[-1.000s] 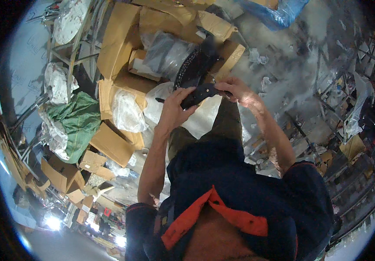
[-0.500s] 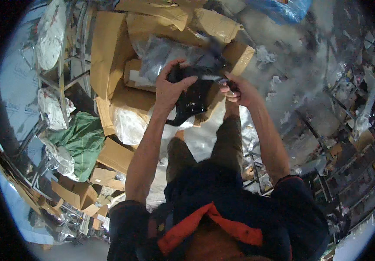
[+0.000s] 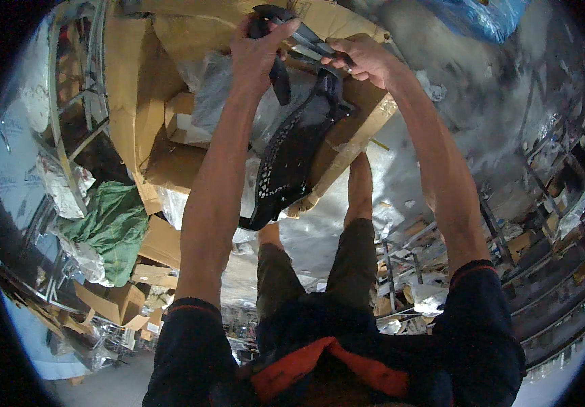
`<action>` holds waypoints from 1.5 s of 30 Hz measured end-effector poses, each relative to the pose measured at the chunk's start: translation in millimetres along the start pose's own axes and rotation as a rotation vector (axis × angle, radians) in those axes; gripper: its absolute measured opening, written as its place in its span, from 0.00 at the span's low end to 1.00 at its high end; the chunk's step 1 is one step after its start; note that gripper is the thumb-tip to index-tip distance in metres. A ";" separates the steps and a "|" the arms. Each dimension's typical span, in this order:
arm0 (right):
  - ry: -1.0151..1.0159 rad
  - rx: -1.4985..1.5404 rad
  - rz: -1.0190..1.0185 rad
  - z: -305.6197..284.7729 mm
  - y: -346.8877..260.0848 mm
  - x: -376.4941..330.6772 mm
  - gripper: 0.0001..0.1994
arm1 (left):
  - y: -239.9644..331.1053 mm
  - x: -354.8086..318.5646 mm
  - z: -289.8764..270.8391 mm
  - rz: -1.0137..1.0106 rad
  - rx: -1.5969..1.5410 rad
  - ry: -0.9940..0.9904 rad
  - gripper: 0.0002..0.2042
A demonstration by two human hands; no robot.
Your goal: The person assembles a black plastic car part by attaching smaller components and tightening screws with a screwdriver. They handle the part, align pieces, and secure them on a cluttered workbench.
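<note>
A long black plastic panel, with a curved outline and a row of small holes along one edge, tilts over the open cardboard box. Its upper end, a dark bar with a pale strip, spans the gap between my hands. My left hand is closed round the left end of that bar, thumb laid over it. My right hand pinches the bar's right end, fingers curled and a ring showing. Whether bar and panel are one piece I cannot tell. Both arms are stretched forward.
The large cardboard box holds a clear plastic bag and a smaller carton. A metal frame stands at left, above a green sheet and torn cartons. Blue plastic lies far right. Metal racks with clutter line the right.
Both hands have moved forward and up, raising the black bar's end. More of the black panel shows below it, hanging tilted over the box's edge.
</note>
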State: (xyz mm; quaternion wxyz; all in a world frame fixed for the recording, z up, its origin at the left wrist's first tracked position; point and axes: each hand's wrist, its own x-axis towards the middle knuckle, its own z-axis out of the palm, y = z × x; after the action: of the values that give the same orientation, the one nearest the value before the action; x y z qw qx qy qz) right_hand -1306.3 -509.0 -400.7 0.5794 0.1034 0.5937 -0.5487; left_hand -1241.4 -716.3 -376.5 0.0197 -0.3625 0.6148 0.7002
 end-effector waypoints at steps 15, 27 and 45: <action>0.037 -0.243 -0.047 -16.9 34.7 45.5 0.27 | -65.2 15.3 -21.6 -0.064 -0.087 -0.097 0.26; 0.058 -0.424 -0.061 -13.8 28.1 49.1 0.19 | -87.1 3.2 -38.4 -0.144 -0.188 -0.096 0.29; 0.117 -0.583 0.091 -20.2 35.8 49.4 0.18 | -128.6 23.5 -47.5 -0.190 -0.401 -0.417 0.24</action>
State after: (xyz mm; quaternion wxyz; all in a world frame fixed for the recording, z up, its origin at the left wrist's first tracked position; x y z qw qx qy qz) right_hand -1305.9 -505.2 -464.8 0.5735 -0.0095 0.7532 -0.3219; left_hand -1174.9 -736.4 -497.0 0.1389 -0.2635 0.4103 0.8619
